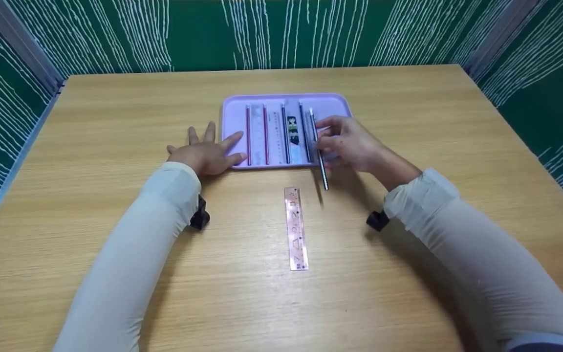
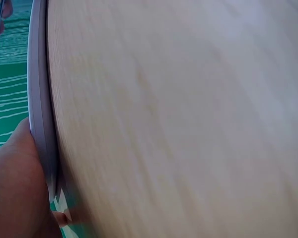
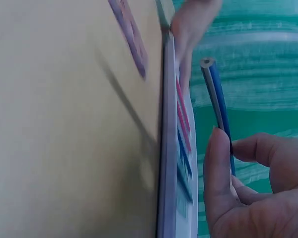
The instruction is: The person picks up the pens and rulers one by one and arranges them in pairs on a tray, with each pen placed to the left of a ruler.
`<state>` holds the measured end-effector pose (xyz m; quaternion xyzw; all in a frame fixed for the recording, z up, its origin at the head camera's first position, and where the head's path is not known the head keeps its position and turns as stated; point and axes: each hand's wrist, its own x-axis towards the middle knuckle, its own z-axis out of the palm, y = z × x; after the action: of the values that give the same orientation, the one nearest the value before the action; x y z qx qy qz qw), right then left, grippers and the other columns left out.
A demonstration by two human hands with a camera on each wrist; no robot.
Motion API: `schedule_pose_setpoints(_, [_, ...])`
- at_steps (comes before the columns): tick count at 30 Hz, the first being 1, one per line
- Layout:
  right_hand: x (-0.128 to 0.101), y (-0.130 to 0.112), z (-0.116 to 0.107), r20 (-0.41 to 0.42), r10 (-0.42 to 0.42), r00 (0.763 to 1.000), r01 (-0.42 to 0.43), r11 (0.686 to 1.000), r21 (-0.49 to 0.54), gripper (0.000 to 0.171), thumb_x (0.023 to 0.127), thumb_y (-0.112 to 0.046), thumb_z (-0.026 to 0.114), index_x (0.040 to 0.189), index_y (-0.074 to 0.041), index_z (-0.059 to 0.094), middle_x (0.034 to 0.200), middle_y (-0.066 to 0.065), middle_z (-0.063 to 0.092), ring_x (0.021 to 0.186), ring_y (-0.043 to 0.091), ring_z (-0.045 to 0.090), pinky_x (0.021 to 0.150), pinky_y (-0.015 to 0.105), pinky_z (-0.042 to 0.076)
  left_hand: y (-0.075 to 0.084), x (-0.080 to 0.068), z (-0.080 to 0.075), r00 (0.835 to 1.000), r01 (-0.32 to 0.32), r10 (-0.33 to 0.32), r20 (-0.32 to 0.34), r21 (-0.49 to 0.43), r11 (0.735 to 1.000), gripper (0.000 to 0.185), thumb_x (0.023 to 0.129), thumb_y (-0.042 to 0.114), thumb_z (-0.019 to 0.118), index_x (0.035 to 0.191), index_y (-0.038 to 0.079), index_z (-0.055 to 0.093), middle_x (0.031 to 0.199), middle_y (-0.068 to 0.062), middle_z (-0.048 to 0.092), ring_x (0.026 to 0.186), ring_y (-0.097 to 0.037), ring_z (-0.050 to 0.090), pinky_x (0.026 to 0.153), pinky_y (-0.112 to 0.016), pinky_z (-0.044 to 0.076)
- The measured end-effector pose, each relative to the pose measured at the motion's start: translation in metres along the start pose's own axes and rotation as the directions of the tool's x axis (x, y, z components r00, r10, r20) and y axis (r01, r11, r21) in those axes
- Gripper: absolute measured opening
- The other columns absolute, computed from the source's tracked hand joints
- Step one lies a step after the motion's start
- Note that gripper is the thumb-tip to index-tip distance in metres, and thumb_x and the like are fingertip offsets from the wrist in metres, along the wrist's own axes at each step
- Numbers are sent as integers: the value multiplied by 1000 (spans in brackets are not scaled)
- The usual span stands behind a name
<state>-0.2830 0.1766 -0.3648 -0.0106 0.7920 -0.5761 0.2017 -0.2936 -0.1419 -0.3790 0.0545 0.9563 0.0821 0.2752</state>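
Wooden surface (image 1: 115, 274), green patterned walls on three sides.

A lilac tray (image 1: 232, 105) sits at the far middle of the surface. Lying in it side by side, running near to far: red pencils (image 1: 248, 134), a clear ruler (image 1: 275, 137), a ruler with a dark cartoon figure (image 1: 293, 129), and more pencils to the right of that.

Left hand (image 1: 206, 154) lies flat on the surface, fingers spread and straight, holding nothing. Its fingertips touch the tray's near left corner. The left wrist view shows the tray's edge (image 2: 39, 99) against the hand (image 2: 15, 188).

Right hand (image 1: 352, 144) is over the right side of the tray, fingers curled, pinching a grey pencil (image 1: 318, 151) between thumb and fingers. The pencil runs near to far, its near end sticking out past the tray's near edge above the surface. The right wrist view shows the thumb and fingers closed on the pencil (image 3: 216, 94), which there shows a blue side, held just beside the tray (image 3: 166, 148) and lifted off it.

A pink stencil ruler (image 1: 296, 230) lies alone on the surface, near of the tray, between the two forearms, touched by neither hand.
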Motion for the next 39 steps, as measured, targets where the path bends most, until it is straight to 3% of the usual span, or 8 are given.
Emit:
schedule_pose_setpoints(9, [23,-1,-25,-93,70,993,-76,996,-53,50,103,-11,59,150,-14,41,130,5,48,114,24,57,91,38,61,-1,1,0,1000,-3,4,14,-16,1000,73,92,84,28,152,64,-7,170,-5,-26,151,-50,-27,104,-88,-9])
schedule_pose_setpoints(20, [43,-1,-35,-148,93,985,-105,992,-75,53,104,-12,56,154,-16,40,143,8,47,125,27,56,95,37,60,0,0,0,1000,-11,11,15,-10,1000,73,93,83,29,154,62,-7,170,-6,-27,150,-51,-26,103,-90,-8])
schedule_pose_setpoints(30, [58,0,-39,-210,112,971,-134,986,-94,53,104,-9,52,155,-17,39,141,6,45,122,24,52,97,35,57,0,-1,-3,1000,1,-1,21,-25,1000,73,93,83,29,152,64,-7,169,-5,-27,150,-49,-28,103,-89,-9])
schedule_pose_setpoints(39, [66,1,-30,-239,124,963,-167,971,-170,57,103,-5,53,157,-15,39,138,6,50,114,21,60,90,32,61,-1,-1,-3,1000,4,-4,20,-24,1000,72,92,83,28,152,64,-8,169,-4,-28,151,-49,-28,104,-88,-10])
